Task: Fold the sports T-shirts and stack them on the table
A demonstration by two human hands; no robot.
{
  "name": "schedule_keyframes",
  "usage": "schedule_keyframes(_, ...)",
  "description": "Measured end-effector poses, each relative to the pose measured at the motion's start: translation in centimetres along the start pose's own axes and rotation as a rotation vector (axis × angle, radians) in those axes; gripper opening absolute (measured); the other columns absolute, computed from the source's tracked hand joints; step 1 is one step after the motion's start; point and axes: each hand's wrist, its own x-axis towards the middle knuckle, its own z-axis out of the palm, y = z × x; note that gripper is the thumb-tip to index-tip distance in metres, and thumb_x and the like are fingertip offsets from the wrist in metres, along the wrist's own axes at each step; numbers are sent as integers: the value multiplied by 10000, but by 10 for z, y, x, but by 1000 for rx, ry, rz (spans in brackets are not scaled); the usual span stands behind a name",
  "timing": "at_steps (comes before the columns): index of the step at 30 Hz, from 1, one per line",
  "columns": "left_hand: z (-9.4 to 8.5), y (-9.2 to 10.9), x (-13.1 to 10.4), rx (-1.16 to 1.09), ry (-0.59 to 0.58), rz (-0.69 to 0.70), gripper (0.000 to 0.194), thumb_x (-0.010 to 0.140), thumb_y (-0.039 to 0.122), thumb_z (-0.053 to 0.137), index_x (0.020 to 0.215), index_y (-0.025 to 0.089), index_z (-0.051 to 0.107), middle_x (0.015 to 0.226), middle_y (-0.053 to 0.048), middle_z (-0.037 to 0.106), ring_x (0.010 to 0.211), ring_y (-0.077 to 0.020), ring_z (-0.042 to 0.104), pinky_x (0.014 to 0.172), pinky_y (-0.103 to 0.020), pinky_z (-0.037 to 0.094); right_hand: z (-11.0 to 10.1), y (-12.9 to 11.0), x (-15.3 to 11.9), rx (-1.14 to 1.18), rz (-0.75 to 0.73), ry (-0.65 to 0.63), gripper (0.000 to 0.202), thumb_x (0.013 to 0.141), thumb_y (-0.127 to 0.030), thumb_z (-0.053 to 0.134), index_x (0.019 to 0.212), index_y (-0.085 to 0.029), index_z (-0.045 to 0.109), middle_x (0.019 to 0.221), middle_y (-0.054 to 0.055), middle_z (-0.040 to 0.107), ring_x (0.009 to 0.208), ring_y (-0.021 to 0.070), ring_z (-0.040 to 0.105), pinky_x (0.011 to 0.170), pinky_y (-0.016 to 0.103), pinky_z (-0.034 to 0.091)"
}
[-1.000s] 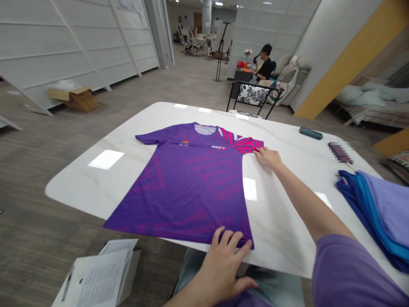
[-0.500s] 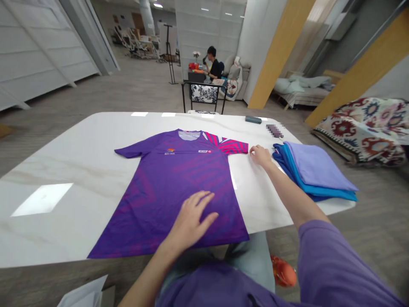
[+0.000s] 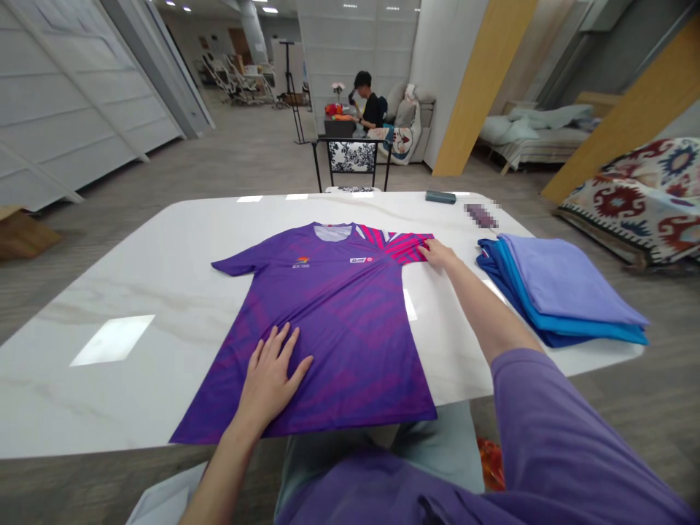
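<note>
A purple short-sleeved T-shirt (image 3: 339, 328) lies spread on the white table, front up, with its collar away from me. One sleeve is purple; the other is striped in pink. My left hand (image 3: 270, 375) rests palm down on the lower left of the shirt's front, fingers spread. Slight creases run from it up toward the chest. At the striped sleeve, my right hand (image 3: 439, 255) has its fingertips on top of the cloth near the cuff, fingers apart and a little bent. Its thumb is hidden.
The marble-patterned table (image 3: 136, 277) reaches beyond the shirt. Folded blue and lilac clothes (image 3: 569, 284) are stacked at its right. A dark case (image 3: 440, 197) and a blurred-out item (image 3: 481, 216) lie farther back. Behind the table stands a chair (image 3: 353, 159); a person (image 3: 372, 106) sits beyond.
My left hand has moved left and come down flat on the shirt. My right hand has shifted from beside the cuff onto the striped sleeve. The view has turned slightly left.
</note>
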Motion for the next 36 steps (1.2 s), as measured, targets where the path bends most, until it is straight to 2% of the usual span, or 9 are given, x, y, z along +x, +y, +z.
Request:
schedule_keyframes(5,5,62,6,-48,-35,76,776,1098,615,590,1790,324,394,1828,-116,407,1717,-387,345,1362,-675,374,-19,23,12,-105,8,-92,781,1143,-618,443,1758,-139,378,1857,208,321,1723,376,305,1385,614,292)
schedule_keyframes(9,-3,90,3,-76,-48,113,886,1077,681,586,1829,322,285,1850,-132,352,1728,-400,312,1351,-700,370,-24,7,-28,-138,-101,133,801,1145,-597,420,1761,-87,364,1838,230,354,1726,401,303,1393,616,302)
schedule_keyframes(12,-14,58,12,-77,-16,49,861,1107,657,532,1842,341,216,1864,-110,327,1743,-373,279,1379,-683,330,-1,-29,-117,-49,-259,226,837,1142,-664,385,1788,-134,335,1806,204,430,1669,377,435,1387,582,358)
schedule_keyframes(17,-14,-33,15,-14,-74,-93,821,1130,675,414,1825,257,290,1881,-125,284,1763,-378,210,1397,-658,302,58,-76,-297,-7,-510,75,956,1109,-733,479,1853,-259,109,1865,138,323,1718,345,363,1414,628,317)
schedule_keyframes(19,-11,-49,6,15,-104,-100,826,1123,693,401,1817,253,316,1884,-125,275,1763,-379,204,1409,-658,267,70,-76,-341,-24,-522,55,973,1104,-735,502,1854,-289,71,1887,128,255,1741,344,306,1422,653,285)
schedule_keyframes(22,-11,-53,4,38,-87,-111,830,1114,710,395,1811,267,327,1879,-144,282,1757,-384,226,1406,-699,219,67,-65,-363,-16,-516,37,1030,1078,-764,541,1853,-300,46,1891,130,234,1746,363,283,1424,696,249)
schedule_keyframes(26,-16,-69,77,-36,35,-97,806,1125,690,366,1800,251,337,1841,-157,371,1747,-356,266,1412,-645,237,42,-58,-307,99,-461,48,968,1091,-759,498,1851,-287,128,1867,124,323,1728,361,336,1429,679,260)
schedule_keyframes(32,17,-154,260,-122,-34,-153,857,1139,653,218,1759,84,375,1819,-206,398,1740,-354,284,1423,-562,244,13,-63,-77,189,-240,151,891,1120,-766,278,1775,-172,395,1820,152,423,1711,342,376,1430,561,294)
schedule_keyframes(36,46,-209,307,-34,-165,-246,877,1127,701,251,1767,116,383,1864,-180,307,1763,-394,188,1420,-659,161,21,-44,44,46,-95,29,857,1138,-699,215,1770,-148,390,1848,160,360,1749,346,281,1437,639,179)
